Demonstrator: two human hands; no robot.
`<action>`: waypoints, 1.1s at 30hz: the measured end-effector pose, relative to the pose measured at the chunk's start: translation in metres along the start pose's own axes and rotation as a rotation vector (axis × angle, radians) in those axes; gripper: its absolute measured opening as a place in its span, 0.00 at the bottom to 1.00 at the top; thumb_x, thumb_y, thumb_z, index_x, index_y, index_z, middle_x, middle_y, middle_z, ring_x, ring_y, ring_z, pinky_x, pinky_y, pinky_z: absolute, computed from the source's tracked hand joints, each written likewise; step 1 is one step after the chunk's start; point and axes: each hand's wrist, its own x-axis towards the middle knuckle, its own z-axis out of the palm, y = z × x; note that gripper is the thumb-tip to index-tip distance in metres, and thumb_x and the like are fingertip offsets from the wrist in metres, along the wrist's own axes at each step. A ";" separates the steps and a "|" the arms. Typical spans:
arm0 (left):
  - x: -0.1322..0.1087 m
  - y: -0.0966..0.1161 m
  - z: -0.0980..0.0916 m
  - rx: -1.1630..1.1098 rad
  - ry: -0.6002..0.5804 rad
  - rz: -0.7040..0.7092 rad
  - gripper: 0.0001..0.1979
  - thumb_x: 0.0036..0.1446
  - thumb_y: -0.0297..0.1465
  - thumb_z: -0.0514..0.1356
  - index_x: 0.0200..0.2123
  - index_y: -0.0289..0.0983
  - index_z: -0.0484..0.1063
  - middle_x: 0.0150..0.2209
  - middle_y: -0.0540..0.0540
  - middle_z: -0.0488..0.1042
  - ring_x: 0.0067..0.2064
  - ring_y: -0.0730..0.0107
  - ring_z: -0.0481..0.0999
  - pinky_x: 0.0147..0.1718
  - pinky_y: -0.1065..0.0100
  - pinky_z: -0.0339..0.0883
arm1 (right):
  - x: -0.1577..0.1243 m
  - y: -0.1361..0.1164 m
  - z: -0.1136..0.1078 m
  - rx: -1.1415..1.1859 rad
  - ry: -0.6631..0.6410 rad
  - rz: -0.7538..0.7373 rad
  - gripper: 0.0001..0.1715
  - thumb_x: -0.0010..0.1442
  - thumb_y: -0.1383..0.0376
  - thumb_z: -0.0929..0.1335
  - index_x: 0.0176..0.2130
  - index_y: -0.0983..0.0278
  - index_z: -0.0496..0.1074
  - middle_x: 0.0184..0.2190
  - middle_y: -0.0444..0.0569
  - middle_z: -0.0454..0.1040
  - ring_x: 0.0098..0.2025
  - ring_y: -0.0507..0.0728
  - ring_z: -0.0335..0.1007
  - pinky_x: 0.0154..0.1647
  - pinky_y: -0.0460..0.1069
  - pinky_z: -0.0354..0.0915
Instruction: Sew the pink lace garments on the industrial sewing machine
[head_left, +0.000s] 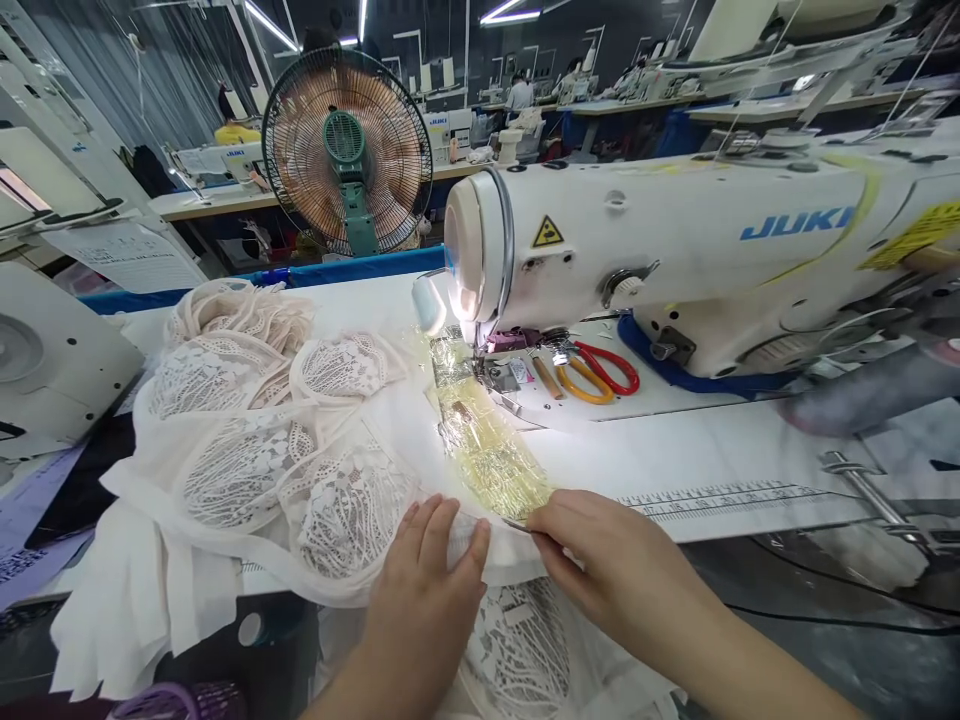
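Observation:
My left hand (431, 565) lies on a white lace bra (349, 515) at the table's front edge, fingers extended and thumb apart. My right hand (592, 545) is closed in a pinch on a thin, dark metal tool (516, 525); its tip points left, and most of it is hidden by my fingers. Just beyond that tip is the yellowish tape-covered strip (499, 460) leading back to the needle area of the white sewing machine (675, 230). Another lace cup (521, 640) hangs below the edge, between my forearms.
More lace bras (214, 380) are heaped on the left. Scissors with red and orange handles (589, 378) lie by the machine bed. A ruler strip (720, 500) runs along the front edge at right. A fan (345, 150) stands behind; a purple basket (180, 700) sits below left.

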 end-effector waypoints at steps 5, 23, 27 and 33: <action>0.000 -0.002 -0.001 0.002 -0.081 0.034 0.18 0.58 0.31 0.54 0.53 0.40 0.65 0.50 0.40 0.69 0.53 0.55 0.66 0.51 0.52 0.63 | 0.018 -0.009 0.015 0.033 0.016 -0.056 0.12 0.58 0.73 0.60 0.30 0.64 0.70 0.26 0.47 0.69 0.30 0.55 0.65 0.29 0.48 0.58; -0.001 0.002 0.001 0.021 -0.049 0.032 0.18 0.58 0.34 0.54 0.52 0.39 0.66 0.51 0.39 0.69 0.53 0.53 0.66 0.50 0.50 0.64 | -0.006 0.010 -0.007 -0.098 -0.080 0.069 0.10 0.56 0.74 0.62 0.31 0.62 0.70 0.26 0.45 0.68 0.30 0.56 0.65 0.28 0.49 0.57; 0.002 0.008 0.002 -0.002 -0.089 0.090 0.23 0.57 0.39 0.56 0.52 0.33 0.65 0.50 0.37 0.70 0.52 0.52 0.68 0.50 0.50 0.64 | 0.001 0.006 0.003 -0.028 -0.031 0.035 0.10 0.58 0.73 0.61 0.32 0.62 0.70 0.28 0.46 0.69 0.32 0.56 0.66 0.30 0.48 0.58; 0.005 0.016 -0.001 0.019 -0.124 0.044 0.24 0.55 0.42 0.59 0.54 0.43 0.64 0.49 0.38 0.70 0.52 0.51 0.68 0.49 0.46 0.64 | 0.011 0.001 0.012 0.010 -0.055 0.009 0.10 0.59 0.72 0.61 0.31 0.63 0.70 0.28 0.47 0.69 0.32 0.55 0.65 0.30 0.47 0.57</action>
